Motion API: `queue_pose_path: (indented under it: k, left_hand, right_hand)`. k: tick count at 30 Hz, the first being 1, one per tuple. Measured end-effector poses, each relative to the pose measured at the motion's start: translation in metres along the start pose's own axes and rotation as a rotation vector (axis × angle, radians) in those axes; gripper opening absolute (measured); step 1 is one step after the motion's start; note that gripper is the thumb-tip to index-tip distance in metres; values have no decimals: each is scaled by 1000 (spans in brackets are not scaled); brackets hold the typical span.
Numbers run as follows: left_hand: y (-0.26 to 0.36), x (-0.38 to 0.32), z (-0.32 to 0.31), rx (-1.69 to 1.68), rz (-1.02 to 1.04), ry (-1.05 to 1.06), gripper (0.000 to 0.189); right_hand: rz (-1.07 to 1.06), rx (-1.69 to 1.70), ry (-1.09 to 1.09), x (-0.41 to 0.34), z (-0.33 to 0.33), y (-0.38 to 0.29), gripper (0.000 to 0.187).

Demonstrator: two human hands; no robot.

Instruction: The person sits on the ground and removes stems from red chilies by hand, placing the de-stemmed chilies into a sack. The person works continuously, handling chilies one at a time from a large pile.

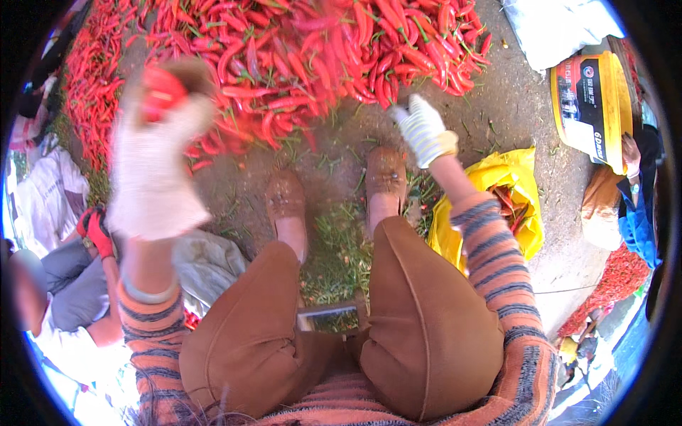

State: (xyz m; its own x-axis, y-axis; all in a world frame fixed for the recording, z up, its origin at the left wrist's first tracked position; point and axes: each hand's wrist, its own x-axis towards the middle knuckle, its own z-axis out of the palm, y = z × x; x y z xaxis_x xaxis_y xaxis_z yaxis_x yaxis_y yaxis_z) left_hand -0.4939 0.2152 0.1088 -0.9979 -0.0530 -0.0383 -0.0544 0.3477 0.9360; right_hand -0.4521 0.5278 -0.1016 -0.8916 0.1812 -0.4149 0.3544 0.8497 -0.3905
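Note:
A broad heap of red chili peppers (298,64), many with green stems, lies on the ground before me. My left hand (165,101), in a pale work glove and blurred by motion, is raised over the heap's left part, closed around several red peppers (160,93). My right hand (421,125), in a white-and-grey striped glove, is near the heap's lower right edge, above bare ground. Its fingertips are blurred, and no pepper shows clearly in it. A yellow plastic bag (525,165) with dark red peppers inside stands beside my right forearm.
A yellow bucket (591,106) lies tilted at the right, a person's hand at its rim. White sacks are at the upper right (559,26) and left (45,186). A person in red gloves (101,234) sits at the left. My brown shoes (386,170) rest between heap and green stems.

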Motion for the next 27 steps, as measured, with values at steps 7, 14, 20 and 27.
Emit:
queue_pose_path:
  k: [7, 14, 20, 27]
  left_hand:
    - [-58, -23, 57, -221, -573, -629, 34]
    - [-112, -41, 88, -511, -837, -646, 39]
    - [-123, -59, 120, -683, -1064, -435, 21]
    - [-118, -54, 107, -612, -1028, -562, 18]
  right_hand:
    - [135, 150, -47, 22, 24, 12, 48]
    - [-159, 731, -178, 11, 13, 57, 35]
    - [-472, 315, -68, -82, 3, -22, 18]
    - [-1129, 237, -257, -105, -11, -59, 20]
